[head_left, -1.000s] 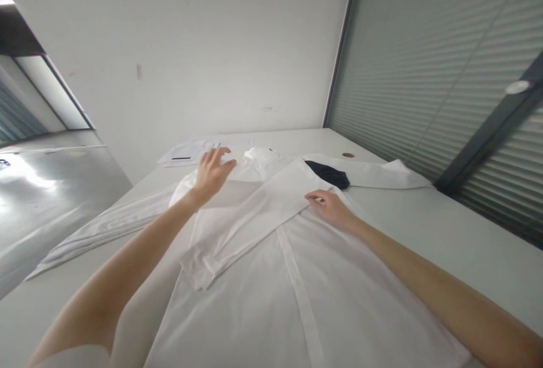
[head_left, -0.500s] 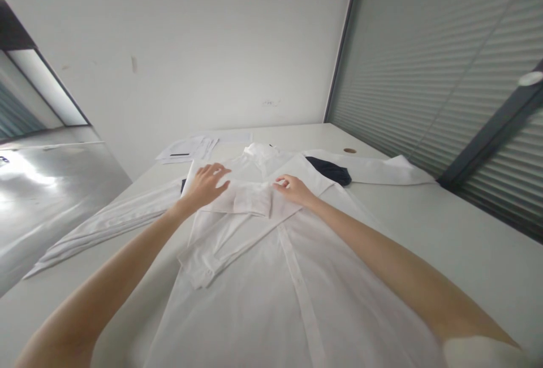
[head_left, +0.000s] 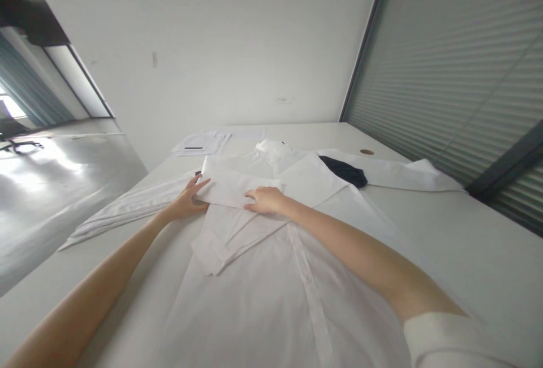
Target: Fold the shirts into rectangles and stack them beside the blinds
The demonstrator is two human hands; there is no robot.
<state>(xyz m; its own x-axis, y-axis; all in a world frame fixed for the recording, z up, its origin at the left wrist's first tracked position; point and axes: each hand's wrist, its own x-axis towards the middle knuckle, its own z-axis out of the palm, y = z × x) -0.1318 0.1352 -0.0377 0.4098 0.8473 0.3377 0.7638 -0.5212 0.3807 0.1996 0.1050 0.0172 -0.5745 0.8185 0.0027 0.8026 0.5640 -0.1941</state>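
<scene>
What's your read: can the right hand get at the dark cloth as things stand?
Probably yes. Nothing appears to stand between the right hand and the dark cloth; only the flat-lying white shirt does, and the cloth's upper side shows.

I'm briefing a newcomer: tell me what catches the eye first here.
A large white shirt spreads over the pale table, with the left hand and right hand at a folded part below its collar. Right of that, a dark patch stands out.
</scene>
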